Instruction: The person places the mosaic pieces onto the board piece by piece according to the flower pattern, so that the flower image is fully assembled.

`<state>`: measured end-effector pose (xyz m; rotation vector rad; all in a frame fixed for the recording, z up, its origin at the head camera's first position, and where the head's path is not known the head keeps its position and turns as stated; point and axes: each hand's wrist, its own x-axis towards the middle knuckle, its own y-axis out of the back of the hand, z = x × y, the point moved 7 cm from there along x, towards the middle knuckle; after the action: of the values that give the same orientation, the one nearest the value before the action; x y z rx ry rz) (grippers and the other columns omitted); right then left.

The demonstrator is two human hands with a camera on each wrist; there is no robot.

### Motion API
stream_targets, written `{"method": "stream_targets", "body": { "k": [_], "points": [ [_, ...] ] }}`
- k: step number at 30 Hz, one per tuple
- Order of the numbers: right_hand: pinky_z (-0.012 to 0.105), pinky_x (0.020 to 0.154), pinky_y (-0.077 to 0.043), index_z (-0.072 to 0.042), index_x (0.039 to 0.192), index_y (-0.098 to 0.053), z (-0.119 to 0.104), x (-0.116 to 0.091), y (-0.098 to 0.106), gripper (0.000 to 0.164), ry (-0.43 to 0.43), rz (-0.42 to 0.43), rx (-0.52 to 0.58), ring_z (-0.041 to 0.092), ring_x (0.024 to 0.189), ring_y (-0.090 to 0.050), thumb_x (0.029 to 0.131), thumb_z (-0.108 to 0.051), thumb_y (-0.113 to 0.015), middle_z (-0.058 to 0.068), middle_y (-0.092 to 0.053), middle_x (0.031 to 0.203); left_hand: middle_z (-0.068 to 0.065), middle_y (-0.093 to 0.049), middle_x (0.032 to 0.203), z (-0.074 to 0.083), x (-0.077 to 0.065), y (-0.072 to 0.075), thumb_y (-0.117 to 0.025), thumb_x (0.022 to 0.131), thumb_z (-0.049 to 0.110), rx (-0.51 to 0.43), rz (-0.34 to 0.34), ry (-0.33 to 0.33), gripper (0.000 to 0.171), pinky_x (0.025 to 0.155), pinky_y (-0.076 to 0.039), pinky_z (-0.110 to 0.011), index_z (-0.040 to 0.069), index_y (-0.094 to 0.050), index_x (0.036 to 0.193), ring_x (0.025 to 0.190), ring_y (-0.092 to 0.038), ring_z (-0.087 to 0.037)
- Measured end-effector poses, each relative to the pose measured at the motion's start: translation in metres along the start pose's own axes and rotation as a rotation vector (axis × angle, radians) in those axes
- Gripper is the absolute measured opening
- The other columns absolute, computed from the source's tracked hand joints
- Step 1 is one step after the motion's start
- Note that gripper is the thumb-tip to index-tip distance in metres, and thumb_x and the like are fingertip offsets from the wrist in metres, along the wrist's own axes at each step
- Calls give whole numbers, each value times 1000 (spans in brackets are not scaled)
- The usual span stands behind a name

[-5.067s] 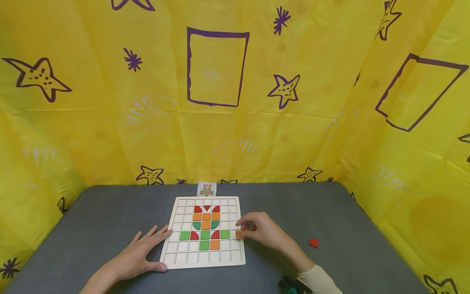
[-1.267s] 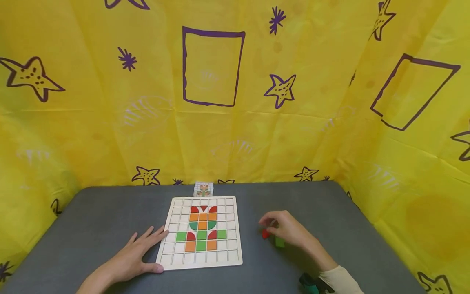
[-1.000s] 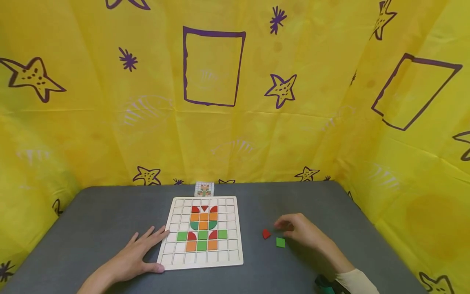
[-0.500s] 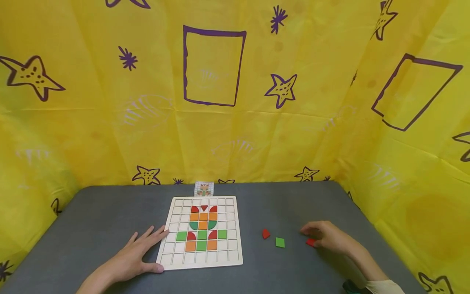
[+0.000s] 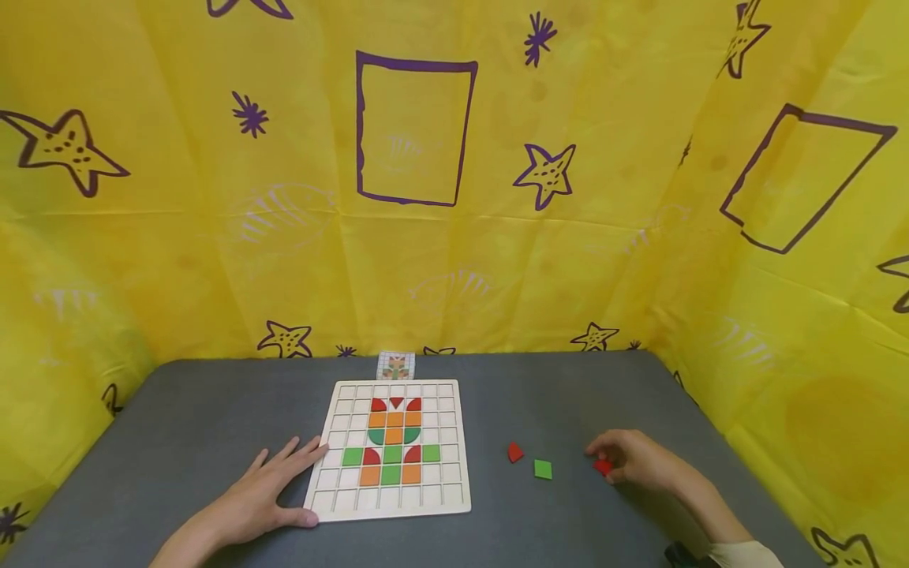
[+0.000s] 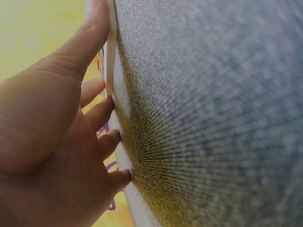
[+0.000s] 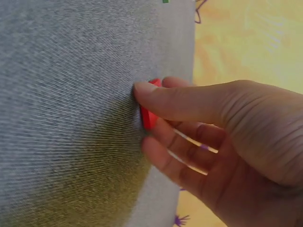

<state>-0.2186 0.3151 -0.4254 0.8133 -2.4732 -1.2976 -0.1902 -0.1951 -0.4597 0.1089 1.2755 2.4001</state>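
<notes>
A white gridded board (image 5: 443, 498) bears a pattern of red, orange and green tiles. My left hand (image 5: 248, 501) lies at its left side, fingers spread, with thumb and fingertips touching the edge. To the right of the board, my right hand (image 5: 642, 463) pinches a small red tile (image 5: 603, 466) at the grey table's surface. In the right wrist view the thumb partly covers this red tile (image 7: 150, 117), and its full outline is hidden. Between board and right hand lie a red tile (image 5: 514, 452) with one rounded side and a green square tile (image 5: 543, 469).
A small card (image 5: 395, 365) printed with a similar pattern lies just behind the board. Yellow cloth (image 5: 419, 276) with purple drawings rises behind and beside the grey table (image 5: 234, 402).
An orange tile has joined the pattern's bottom row. A red and a green tile now lie beside the board. My right hand moved right and took hold of another red tile; the left stayed.
</notes>
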Motion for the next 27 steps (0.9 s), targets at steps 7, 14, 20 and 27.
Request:
{"method": "stream_targets", "body": {
  "k": [7, 14, 20, 27],
  "points": [
    [23, 61, -45, 0, 106, -68, -1, 2, 2, 40, -53, -31, 1, 3, 68, -49, 70, -5, -84, -4, -55, 75, -17, -36, 154, 0, 0, 0, -82, 65, 55, 5, 6, -2, 98, 104, -3, -76, 15, -45, 147, 141, -18, -54],
    [21, 61, -46, 1, 107, -68, 1, 2, 0, 33, -41, -49, 54, 0, 60, -48, 79, -10, -80, -9, -53, 67, -17, -36, 154, -1, 0, 0, -81, 66, 55, 2, -1, 15, 98, 104, -2, -76, 15, -45, 147, 141, -18, -53],
    [22, 55, -47, 2, 111, -67, 3, 5, -2, 29, -57, -50, 117, 0, 56, -51, 86, -12, -74, -8, -57, 65, -17, -36, 154, -1, -3, 0, -81, 65, 56, 5, 2, 11, 98, 104, -3, -76, 14, -46, 147, 141, -18, -53],
    [29, 54, -55, 10, 117, -64, -2, 5, -7, 36, -89, -87, 274, 12, 59, -63, 85, -1, -72, 4, -69, 79, -17, -36, 154, 2, -2, 1, -80, 66, 56, 1, 11, -14, 98, 103, -3, -76, 14, -45, 147, 141, -19, -53]
  ]
}}
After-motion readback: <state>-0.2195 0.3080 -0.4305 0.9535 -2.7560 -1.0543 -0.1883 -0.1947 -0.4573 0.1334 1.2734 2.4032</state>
